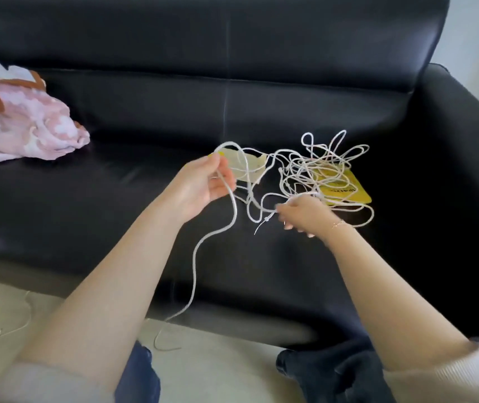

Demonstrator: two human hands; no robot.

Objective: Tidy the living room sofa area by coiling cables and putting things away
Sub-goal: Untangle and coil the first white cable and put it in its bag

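Observation:
A tangled white cable [319,167] lies in loose loops on the seat of a black leather sofa [145,117]. My left hand [203,184] holds one thicker strand of it, raised above the seat; that strand loops over my fingers and trails down over the sofa's front edge to the floor. My right hand [305,213] grips the cable at the near side of the tangle, fingers curled. Under the tangle lie a yellow card [351,190] and a pale flat packet [252,167].
A crumpled pink and white blanket [20,120] with brown trim lies at the left end of the seat. The sofa's right armrest [465,135] rises beside the tangle. A thin white cord [20,327] lies on the pale floor at lower left. My knees are at the bottom edge.

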